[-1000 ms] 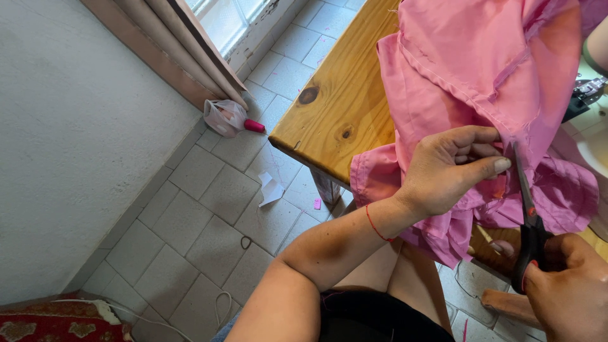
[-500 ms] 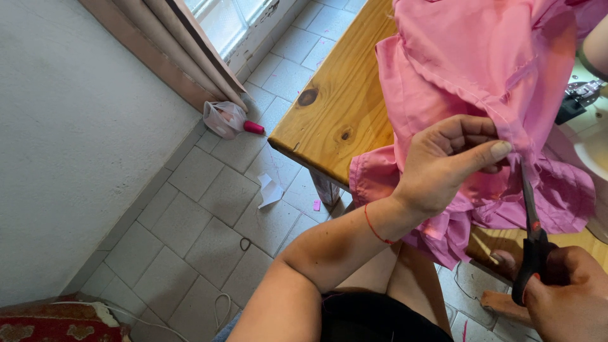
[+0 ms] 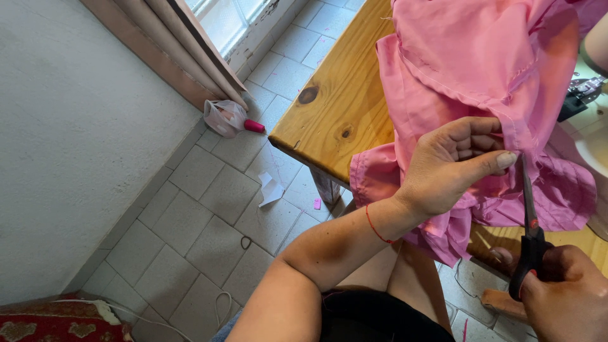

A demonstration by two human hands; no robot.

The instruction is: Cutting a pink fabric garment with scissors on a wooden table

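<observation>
Fingers of the left hand pinch a fold of the pink fabric, which lies heaped on the wooden table and hangs over its near edge. Just beside the thumb, the right hand grips black-handled scissors, blades pointing up into the cloth edge. Below, on the tiled floor, lie a plastic bag and paper scraps.

Two hands, one pair of scissors, one pink cloth, one wooden table.
</observation>
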